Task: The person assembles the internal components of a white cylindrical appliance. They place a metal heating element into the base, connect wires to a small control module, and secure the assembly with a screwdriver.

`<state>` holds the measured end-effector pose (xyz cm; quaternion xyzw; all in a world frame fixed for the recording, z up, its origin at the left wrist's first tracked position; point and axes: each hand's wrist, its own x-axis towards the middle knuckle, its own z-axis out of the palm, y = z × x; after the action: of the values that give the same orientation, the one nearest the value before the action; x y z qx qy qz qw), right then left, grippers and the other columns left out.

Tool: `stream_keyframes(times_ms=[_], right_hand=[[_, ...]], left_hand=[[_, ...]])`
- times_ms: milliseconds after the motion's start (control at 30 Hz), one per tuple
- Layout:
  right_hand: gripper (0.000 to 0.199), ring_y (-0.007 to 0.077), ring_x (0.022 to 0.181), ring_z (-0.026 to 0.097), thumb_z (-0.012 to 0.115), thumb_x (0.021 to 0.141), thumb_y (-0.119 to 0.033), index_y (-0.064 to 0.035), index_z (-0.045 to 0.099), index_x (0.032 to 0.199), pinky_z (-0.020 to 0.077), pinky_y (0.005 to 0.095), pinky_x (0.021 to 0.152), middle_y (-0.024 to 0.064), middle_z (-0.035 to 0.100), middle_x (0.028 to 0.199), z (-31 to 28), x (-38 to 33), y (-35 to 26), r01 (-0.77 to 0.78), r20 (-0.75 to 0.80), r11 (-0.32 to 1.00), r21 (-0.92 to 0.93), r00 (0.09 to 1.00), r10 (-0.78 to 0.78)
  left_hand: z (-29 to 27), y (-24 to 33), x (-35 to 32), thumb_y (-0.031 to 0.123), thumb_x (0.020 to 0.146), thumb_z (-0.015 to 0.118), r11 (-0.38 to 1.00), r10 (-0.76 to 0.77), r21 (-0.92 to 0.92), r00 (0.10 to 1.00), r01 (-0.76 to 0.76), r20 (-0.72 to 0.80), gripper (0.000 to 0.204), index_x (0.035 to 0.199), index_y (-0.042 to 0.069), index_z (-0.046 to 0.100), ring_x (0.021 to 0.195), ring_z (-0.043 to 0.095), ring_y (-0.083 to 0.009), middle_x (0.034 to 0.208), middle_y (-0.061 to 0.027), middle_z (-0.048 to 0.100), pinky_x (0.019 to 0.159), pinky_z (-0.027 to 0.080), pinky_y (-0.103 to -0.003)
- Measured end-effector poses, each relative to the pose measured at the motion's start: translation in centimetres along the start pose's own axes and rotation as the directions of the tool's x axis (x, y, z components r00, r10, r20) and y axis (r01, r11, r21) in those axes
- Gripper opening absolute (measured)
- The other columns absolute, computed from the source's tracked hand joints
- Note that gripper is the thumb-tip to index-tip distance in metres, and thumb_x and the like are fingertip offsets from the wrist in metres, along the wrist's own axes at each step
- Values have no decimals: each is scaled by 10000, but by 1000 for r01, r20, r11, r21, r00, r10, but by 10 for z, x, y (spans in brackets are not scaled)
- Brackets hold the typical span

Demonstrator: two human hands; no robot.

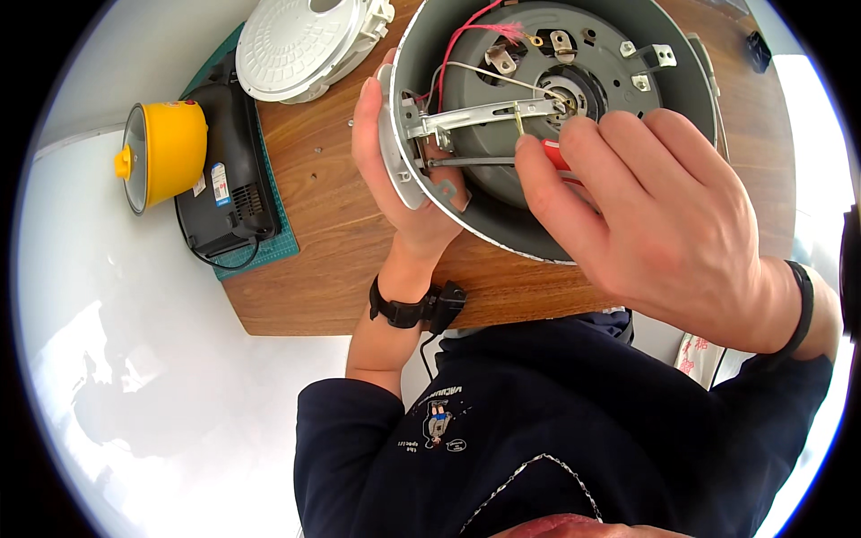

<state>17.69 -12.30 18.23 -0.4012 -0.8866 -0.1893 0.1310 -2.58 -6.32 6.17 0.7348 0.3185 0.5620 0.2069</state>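
Note:
An opened rice cooker body (628,134) lies on the table with its grey inside facing up. My left hand (421,224) grips its left side, with the fingers wrapped round the white panel (408,184) there. In my right hand (659,215) is a screwdriver (480,162) with a red handle. Its shaft points left across the cavity, and its tip is at the wall beside the panel. A silver metal lever (484,117) runs just above the shaft toward the middle. Red wire (455,45) with a frayed pink sleeve and a ring terminal rises near the far rim.
A white round base cover (300,49) lies at the far left. Nearby are a yellow pot (170,152) and a black appliance (229,170) on a green mat (285,238). Small screws (316,151) lie on the wooden table (314,278). A small dark object (759,52) sits far right.

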Motion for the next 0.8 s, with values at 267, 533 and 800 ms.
stream_keyframes(times_ms=[267,533,800], right_hand=[[435,197,748,562,708,643,-96,-59,728,1076,469,315,645,54,572,921,-9,1,1,-79,112,995,58,991,72],[479,187,805,564,703,682,-136,-122,738,1160,444,304,678,29,608,1013,-17,-1,6,-44,190,999,30,981,37],[396,189,766,581,717,737,-145,-103,716,1130,462,296,646,55,635,1062,-11,-11,13,-7,121,995,102,993,-5]], left_hand=[[-2,2,3,256,1059,564,994,23,109,999,-25,23,665,1564,-28,238,1402,490,-369,1551,-303,397,1138,452,-459],[-2,-1,1,313,1054,576,1000,17,-8,1000,-17,26,704,1574,-8,225,1414,478,-374,1558,-305,386,1148,445,-467],[-2,0,0,320,1054,579,997,7,-71,1000,-5,25,708,1576,0,224,1424,468,-376,1572,-307,368,1154,431,-476]])
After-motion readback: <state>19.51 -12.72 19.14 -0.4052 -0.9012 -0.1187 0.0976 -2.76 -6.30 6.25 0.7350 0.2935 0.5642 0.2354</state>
